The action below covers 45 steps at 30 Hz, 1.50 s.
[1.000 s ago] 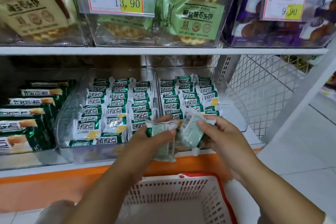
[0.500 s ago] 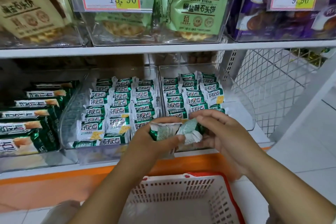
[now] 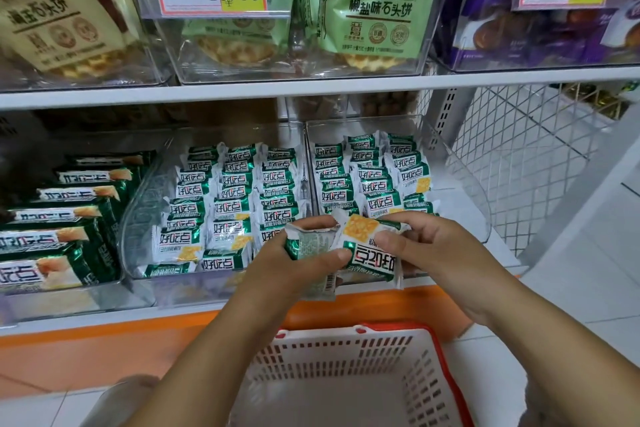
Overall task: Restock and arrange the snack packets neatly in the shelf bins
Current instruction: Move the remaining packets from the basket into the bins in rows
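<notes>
My left hand (image 3: 294, 263) grips a green-and-white snack packet (image 3: 313, 248) with its back side up and a barcode at its lower end. My right hand (image 3: 436, 250) pinches a second packet (image 3: 369, 248), label side up with a yellow cracker picture. Both hands hover just in front of the lower shelf, at the front of the right clear bin (image 3: 460, 163). That bin and the middle clear bin (image 3: 142, 204) hold several rows of the same small packets (image 3: 239, 198).
Larger green packs (image 3: 52, 239) fill the left bin. The upper shelf (image 3: 311, 85) carries clear bins of waffle biscuits and purple packs with price tags. A white basket with a red rim (image 3: 346, 381) stands below my hands. A wire mesh panel (image 3: 526, 149) closes the shelf's right end.
My right hand turned its packet over, so the label side now faces up. Both hands rose slightly toward the right bin and the two packets now overlap.
</notes>
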Motion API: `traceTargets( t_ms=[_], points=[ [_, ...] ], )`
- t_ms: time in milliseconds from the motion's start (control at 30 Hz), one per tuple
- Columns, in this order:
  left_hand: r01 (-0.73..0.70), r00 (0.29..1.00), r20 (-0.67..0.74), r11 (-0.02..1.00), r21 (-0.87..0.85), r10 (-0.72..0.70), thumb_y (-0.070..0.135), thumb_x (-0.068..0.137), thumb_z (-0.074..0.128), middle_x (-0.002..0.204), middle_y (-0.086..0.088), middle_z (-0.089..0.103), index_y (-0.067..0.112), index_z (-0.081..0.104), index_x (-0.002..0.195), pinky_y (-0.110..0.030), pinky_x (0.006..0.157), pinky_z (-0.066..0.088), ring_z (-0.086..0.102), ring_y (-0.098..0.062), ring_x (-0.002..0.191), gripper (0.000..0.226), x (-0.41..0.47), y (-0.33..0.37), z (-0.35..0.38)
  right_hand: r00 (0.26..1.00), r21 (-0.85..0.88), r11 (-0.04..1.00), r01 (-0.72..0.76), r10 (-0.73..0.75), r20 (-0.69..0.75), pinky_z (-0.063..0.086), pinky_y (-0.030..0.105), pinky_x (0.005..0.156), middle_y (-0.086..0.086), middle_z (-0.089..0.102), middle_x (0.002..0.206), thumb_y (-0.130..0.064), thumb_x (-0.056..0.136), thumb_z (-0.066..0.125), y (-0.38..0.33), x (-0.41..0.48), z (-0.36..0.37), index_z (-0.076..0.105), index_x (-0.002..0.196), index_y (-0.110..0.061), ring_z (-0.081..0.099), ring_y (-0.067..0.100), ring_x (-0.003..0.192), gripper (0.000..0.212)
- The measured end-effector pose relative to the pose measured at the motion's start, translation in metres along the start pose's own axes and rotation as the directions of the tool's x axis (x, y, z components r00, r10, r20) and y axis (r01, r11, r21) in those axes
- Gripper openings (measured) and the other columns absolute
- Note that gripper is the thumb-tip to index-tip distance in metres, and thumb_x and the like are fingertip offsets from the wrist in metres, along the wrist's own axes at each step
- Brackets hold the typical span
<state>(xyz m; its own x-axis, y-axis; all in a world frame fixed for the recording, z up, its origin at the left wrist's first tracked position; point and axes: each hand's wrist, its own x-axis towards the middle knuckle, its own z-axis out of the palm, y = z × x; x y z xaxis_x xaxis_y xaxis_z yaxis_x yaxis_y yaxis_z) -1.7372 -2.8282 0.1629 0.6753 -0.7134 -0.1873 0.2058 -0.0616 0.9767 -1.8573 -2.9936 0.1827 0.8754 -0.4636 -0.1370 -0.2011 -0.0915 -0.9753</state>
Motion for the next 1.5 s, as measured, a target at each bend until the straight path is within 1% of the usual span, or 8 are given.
traceTargets(
  t_ms=[267, 433, 533, 733, 967, 1133, 1367, 1500],
  points=[
    [0.022, 0.996, -0.089, 1.000, -0.017, -0.024, 0.031, 0.066, 0.088, 0.109, -0.005, 0.075, 0.038, 0.073, 0.103, -0.053, 0.099, 0.050, 0.072, -0.030, 0.100, 0.041, 0.003, -0.005, 0.002, 0.990, 0.345, 0.928, -0.142, 0.135, 0.044, 0.057, 0.046, 0.086, 0.025, 0.062, 0.119, -0.022, 0.071, 0.076, 0.016, 0.003, 0.016, 0.061, 0.113, -0.002, 0.064, 0.033, 0.110, 0.049],
    [-0.063, 0.989, -0.131, 0.997, 0.044, 0.068, 0.036, 0.067, 0.081, 0.096, 0.012, 0.076, 0.038, 0.071, 0.102, -0.020, 0.070, 0.056, 0.072, -0.006, 0.084, 0.036, 0.004, 0.000, -0.001, 0.997, -0.007, 0.997, -0.081, 0.081, -0.018, 0.059, 0.031, 0.080, -0.006, 0.073, 0.100, -0.013, 0.084, 0.070, 0.006, 0.002, 0.011, 0.067, 0.108, -0.028, 0.071, 0.012, 0.089, 0.029],
    [-0.051, 0.996, -0.074, 0.995, 0.080, 0.057, 0.041, 0.054, 0.083, 0.101, 0.005, 0.076, 0.039, 0.072, 0.100, -0.044, 0.085, 0.059, 0.074, -0.019, 0.091, 0.047, 0.001, 0.003, 0.002, 0.998, -0.077, 0.996, -0.050, 0.052, 0.019, 0.057, 0.030, 0.083, -0.010, 0.073, 0.100, -0.018, 0.083, 0.072, 0.003, -0.002, 0.012, 0.068, 0.109, -0.038, 0.071, 0.008, 0.089, 0.033],
    [-0.043, 0.983, -0.181, 0.998, -0.040, 0.035, 0.029, 0.061, 0.082, 0.101, -0.006, 0.076, 0.030, 0.074, 0.102, -0.055, 0.089, 0.056, 0.073, -0.032, 0.093, 0.042, 0.003, -0.002, 0.007, 0.994, 0.382, 0.918, -0.109, 0.105, 0.033, 0.051, 0.045, 0.097, 0.012, 0.071, 0.111, -0.014, 0.075, 0.071, 0.014, -0.001, 0.024, 0.065, 0.115, -0.009, 0.067, 0.029, 0.105, 0.040],
    [-0.005, 0.988, -0.156, 0.996, -0.084, -0.008, 0.049, 0.054, 0.088, 0.109, -0.001, 0.075, 0.040, 0.063, 0.112, -0.061, 0.100, 0.043, 0.062, -0.031, 0.116, 0.064, 0.006, -0.002, 0.004, 0.948, -0.323, 0.944, 0.066, -0.160, -0.275, 0.049, 0.026, 0.079, -0.004, 0.063, 0.105, -0.027, 0.087, 0.070, 0.005, 0.045, -0.042, 0.064, 0.114, -0.029, 0.064, 0.014, 0.094, 0.028],
    [0.059, 0.968, -0.239, 0.997, -0.048, -0.069, 0.053, 0.050, 0.077, 0.150, -0.026, 0.031, 0.016, 0.038, 0.142, -0.074, 0.097, 0.040, 0.038, -0.052, 0.132, 0.107, 0.011, -0.009, -0.006, 0.952, -0.851, 0.525, 0.011, -0.265, -0.152, 0.041, 0.030, 0.098, 0.010, 0.053, 0.127, -0.012, 0.086, 0.070, 0.005, 0.098, -0.093, 0.055, 0.133, -0.015, 0.055, 0.025, 0.114, 0.049],
    [0.008, 0.987, -0.161, 1.000, -0.011, -0.009, 0.036, 0.071, 0.078, 0.108, -0.022, 0.063, 0.020, 0.067, 0.093, -0.054, 0.087, 0.053, 0.066, -0.038, 0.098, 0.029, 0.016, -0.003, -0.008, 0.988, -0.972, 0.219, 0.089, -0.147, 0.057, 0.032, 0.038, 0.109, 0.008, 0.052, 0.137, -0.022, 0.087, 0.070, 0.016, 0.143, -0.093, 0.062, 0.126, -0.022, 0.036, 0.027, 0.133, 0.039],
    [0.033, 0.993, -0.110, 0.996, -0.080, -0.042, 0.042, 0.057, 0.075, 0.109, -0.017, 0.070, 0.022, 0.073, 0.090, -0.052, 0.089, 0.056, 0.072, -0.031, 0.098, 0.039, 0.016, 0.000, -0.010, 0.980, -0.977, 0.198, 0.082, -0.192, 0.043, 0.028, 0.034, 0.109, 0.014, 0.048, 0.135, -0.023, 0.086, 0.071, 0.024, 0.151, -0.092, 0.063, 0.126, -0.024, 0.035, 0.031, 0.133, 0.041]
  ],
)
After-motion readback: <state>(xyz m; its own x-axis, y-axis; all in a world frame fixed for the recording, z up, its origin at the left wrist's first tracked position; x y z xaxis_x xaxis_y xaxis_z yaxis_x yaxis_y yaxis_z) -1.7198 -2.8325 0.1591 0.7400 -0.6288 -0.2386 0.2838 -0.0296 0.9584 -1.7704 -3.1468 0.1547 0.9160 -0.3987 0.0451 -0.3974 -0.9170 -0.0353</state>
